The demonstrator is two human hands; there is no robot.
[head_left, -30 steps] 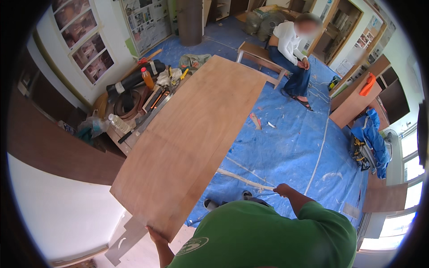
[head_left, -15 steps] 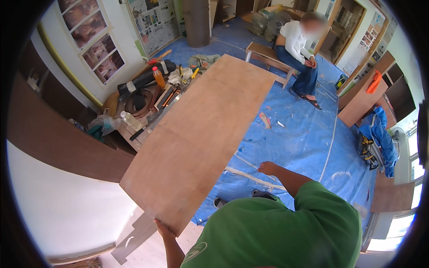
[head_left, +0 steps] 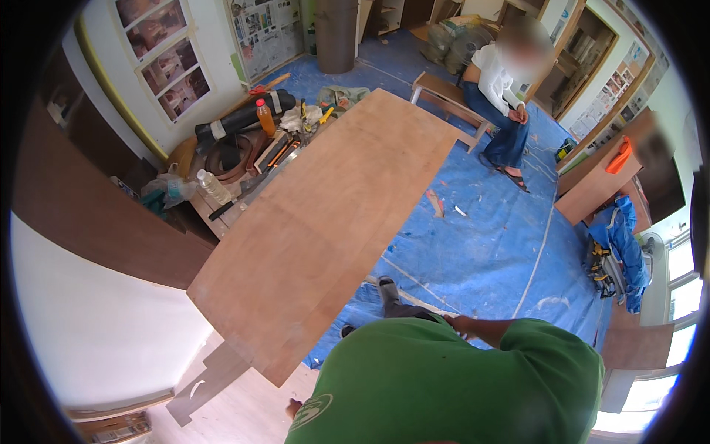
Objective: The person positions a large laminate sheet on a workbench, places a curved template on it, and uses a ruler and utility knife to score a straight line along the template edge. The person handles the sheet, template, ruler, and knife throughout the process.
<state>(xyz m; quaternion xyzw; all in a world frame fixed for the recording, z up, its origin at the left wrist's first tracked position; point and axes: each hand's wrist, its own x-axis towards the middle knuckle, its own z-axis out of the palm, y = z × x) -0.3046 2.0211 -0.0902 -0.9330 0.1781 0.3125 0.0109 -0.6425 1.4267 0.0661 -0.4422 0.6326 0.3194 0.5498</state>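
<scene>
A large flat wooden board point(head_left: 325, 237) stretches from the near left toward the middle back, partly over a cluttered work surface. My left hand point(head_left: 294, 408) is just off the board's near corner, by the side of my green shirt; only a small part of it shows, and its fingers are not clear. At my waist, my right hand point(head_left: 460, 324) is half hidden by the shirt, so whatever it touches or holds cannot be seen. Under the near end of the board lies a thin notched grey-brown strip point(head_left: 207, 381).
Left of the board are a clear bottle point(head_left: 213, 186), an orange bottle point(head_left: 265, 118), a black roll point(head_left: 244, 117) and hand tools. Blue sheeting point(head_left: 488, 251) covers the floor. A person point(head_left: 499, 92) sits on a wooden bench point(head_left: 447, 96). Wooden panels point(head_left: 603, 174) stand at the right.
My left hand has come off the board's near corner and drawn back to my side. My right hand has moved in from over the floor to my waist. One foot has stepped forward.
</scene>
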